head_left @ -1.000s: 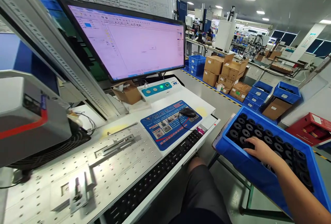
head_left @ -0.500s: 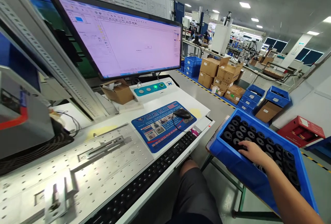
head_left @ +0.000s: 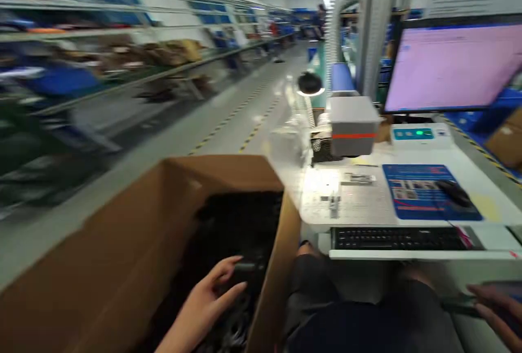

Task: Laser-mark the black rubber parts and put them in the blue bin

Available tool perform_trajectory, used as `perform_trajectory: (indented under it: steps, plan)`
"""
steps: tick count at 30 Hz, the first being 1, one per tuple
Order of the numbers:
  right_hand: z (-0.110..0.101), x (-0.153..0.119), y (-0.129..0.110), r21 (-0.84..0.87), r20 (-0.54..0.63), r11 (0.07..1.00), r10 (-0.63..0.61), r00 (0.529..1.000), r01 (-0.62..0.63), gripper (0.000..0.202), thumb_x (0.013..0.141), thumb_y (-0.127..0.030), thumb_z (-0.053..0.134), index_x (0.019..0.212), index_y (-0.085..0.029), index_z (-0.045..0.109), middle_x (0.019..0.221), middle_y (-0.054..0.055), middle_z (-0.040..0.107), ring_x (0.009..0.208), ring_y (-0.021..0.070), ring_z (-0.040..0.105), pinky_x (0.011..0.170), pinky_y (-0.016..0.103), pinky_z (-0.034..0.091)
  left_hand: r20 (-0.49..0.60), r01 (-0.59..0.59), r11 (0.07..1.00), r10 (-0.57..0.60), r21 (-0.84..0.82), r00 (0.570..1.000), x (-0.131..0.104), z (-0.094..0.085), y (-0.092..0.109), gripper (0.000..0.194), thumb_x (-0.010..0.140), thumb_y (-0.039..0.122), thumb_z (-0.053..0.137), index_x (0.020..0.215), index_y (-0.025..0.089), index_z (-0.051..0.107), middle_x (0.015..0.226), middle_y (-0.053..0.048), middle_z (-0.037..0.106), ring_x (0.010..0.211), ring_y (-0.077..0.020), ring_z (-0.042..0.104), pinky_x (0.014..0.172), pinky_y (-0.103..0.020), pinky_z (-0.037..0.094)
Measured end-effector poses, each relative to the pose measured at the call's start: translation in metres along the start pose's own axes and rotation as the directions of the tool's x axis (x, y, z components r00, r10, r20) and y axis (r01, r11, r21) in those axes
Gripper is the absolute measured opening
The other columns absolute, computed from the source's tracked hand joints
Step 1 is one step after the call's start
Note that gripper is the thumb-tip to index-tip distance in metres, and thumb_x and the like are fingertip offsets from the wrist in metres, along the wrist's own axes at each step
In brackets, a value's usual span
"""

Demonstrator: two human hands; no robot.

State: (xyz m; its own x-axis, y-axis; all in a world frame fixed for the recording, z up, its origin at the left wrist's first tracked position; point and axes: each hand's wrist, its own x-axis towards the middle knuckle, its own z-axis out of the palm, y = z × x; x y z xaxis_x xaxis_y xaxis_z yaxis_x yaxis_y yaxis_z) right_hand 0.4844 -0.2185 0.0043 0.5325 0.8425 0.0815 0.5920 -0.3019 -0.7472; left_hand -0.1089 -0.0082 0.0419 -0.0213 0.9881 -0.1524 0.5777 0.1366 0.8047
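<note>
The view is blurred. My left hand (head_left: pixel 214 293) reaches into an open cardboard box (head_left: pixel 122 255) at my left, which holds dark black parts (head_left: pixel 236 222). Its fingers close around one black part (head_left: pixel 244 268). My right hand (head_left: pixel 495 307) shows only at the lower right edge, fingers loosely spread; whether it holds anything is unclear. My knees (head_left: pixel 346 298) are between the box and the bench.
At the right is a white bench (head_left: pixel 367 200) with a keyboard (head_left: pixel 399 237), a blue mouse pad (head_left: pixel 424 190) with a mouse (head_left: pixel 454 192), a monitor (head_left: pixel 457 67) and a grey machine head (head_left: pixel 353 124). An aisle (head_left: pixel 228 119) and shelves (head_left: pixel 101 64) run along the left.
The view has swung sharply left, from the blue bin of black rings to the cardboard box. My right hand has left the bin; my left hand is now in the box.
</note>
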Motion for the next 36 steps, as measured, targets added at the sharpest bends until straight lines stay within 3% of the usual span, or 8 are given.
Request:
perform_trajectory:
  steps: [2,5,11,20,24,29,33,36]
  plan:
    - [0.054,0.010,-0.047,0.222,0.312,0.971,0.013,0.950,-0.087,0.041,0.071,-0.074,0.067,0.107,-0.056,0.074,0.113,0.005,0.076,0.108,0.0402,0.070,0.085,0.053,0.063,0.226,0.029,0.960,0.035,-0.278,0.973,-0.023,-0.005,0.020,0.057,0.058,0.070,0.083,0.080,0.022,0.063,0.124,-0.010,0.064,0.106,-0.0331,0.062,0.088,-0.041,0.054]
    - [0.123,0.007,-0.126,0.446,0.662,0.856,-0.118,0.740,-0.262,0.043,0.085,-0.063,0.067,0.119,-0.037,0.074,0.127,0.010,0.071,0.112,0.0346,0.069,0.104,0.056,0.052,0.471,0.105,0.812,0.222,-0.574,0.854,-0.042,0.018,0.055,0.057,0.055,0.055,0.092,0.074,0.019,0.053,0.121,-0.011,0.059,0.102,-0.0285,0.058,0.084,-0.034,0.050]
    - [0.190,-0.008,-0.189,0.484,0.873,0.583,-0.368,0.320,-0.652,0.061,0.086,-0.060,0.072,0.135,-0.023,0.066,0.124,0.013,0.069,0.110,0.0259,0.065,0.094,0.042,0.052,0.665,0.276,0.660,0.457,-0.699,0.591,-0.055,0.065,0.079,0.060,0.050,0.043,0.097,0.072,0.019,0.047,0.112,-0.008,0.058,0.094,-0.0220,0.055,0.083,-0.032,0.043]
    - [0.180,-0.020,-0.168,0.350,0.931,0.675,-0.324,0.166,-0.650,0.066,0.064,-0.037,0.093,0.125,-0.022,0.072,0.116,0.005,0.071,0.108,0.0243,0.063,0.097,0.038,0.048,0.744,0.196,0.765,0.476,-0.613,0.469,-0.038,0.067,0.076,0.046,0.068,0.044,0.085,0.079,0.021,0.048,0.123,-0.014,0.062,0.110,-0.0319,0.057,0.096,-0.043,0.044]
    - [0.166,-0.020,-0.164,0.349,0.937,0.695,-0.246,0.248,-0.629,0.069,0.061,-0.034,0.093,0.125,-0.024,0.069,0.115,0.004,0.069,0.106,0.0235,0.063,0.092,0.035,0.049,0.697,0.404,0.590,0.436,-0.699,0.569,-0.029,0.073,0.049,0.046,0.072,0.049,0.083,0.084,0.021,0.050,0.108,-0.012,0.066,0.091,-0.0257,0.060,0.077,-0.035,0.048]
    - [0.155,0.005,-0.166,0.406,0.787,0.850,-0.139,0.601,-0.335,0.056,0.067,-0.030,0.084,0.120,-0.024,0.065,0.109,0.002,0.067,0.102,0.0225,0.061,0.091,0.036,0.049,0.558,0.463,0.363,0.224,-0.809,0.799,-0.004,0.091,-0.014,0.028,0.083,0.041,0.074,0.091,0.017,0.061,0.098,-0.011,0.068,0.088,-0.0246,0.064,0.078,-0.033,0.051]
    - [0.168,0.059,-0.165,0.346,0.398,0.937,-0.100,0.912,-0.048,0.056,0.071,-0.035,0.081,0.121,-0.024,0.057,0.114,0.006,0.067,0.105,0.0257,0.063,0.098,0.043,0.049,0.602,0.564,0.262,0.087,-0.783,0.794,0.007,0.098,-0.051,0.029,0.087,0.035,0.072,0.112,0.021,0.067,0.109,-0.012,0.070,0.111,-0.0366,0.066,0.093,-0.050,0.052]
    - [0.188,0.112,-0.167,0.320,0.107,0.940,-0.161,0.981,0.120,0.058,0.070,-0.042,0.080,0.118,-0.022,0.055,0.116,0.009,0.066,0.106,0.0277,0.064,0.098,0.046,0.050,0.625,0.588,0.224,0.167,-0.777,0.763,0.010,0.097,-0.060,0.039,0.086,0.035,0.072,0.122,0.021,0.067,0.115,-0.013,0.070,0.115,-0.0376,0.064,0.089,-0.047,0.054]
